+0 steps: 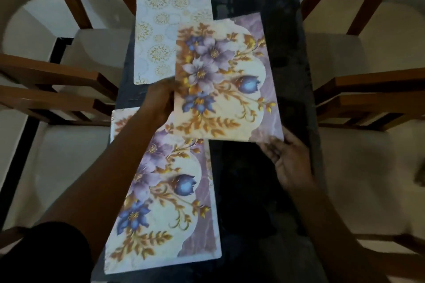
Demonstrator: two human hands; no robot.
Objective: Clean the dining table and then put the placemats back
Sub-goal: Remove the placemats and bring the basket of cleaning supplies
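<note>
The left hand's [161, 101] grip is clamped on the left edge of the raised floral placemat [225, 80]. The right hand [288, 163] meets its near right corner, but blur hides whether that grip pinches. The placemat hangs tilted over a dark glossy bench [292, 64]. There are three placemats. The flat floral placemat [167, 202] lies near left and the white placemat [158, 37] far left. Four wooden armchairs [368, 99] with cream seats flank the bench, two on each side.
</note>
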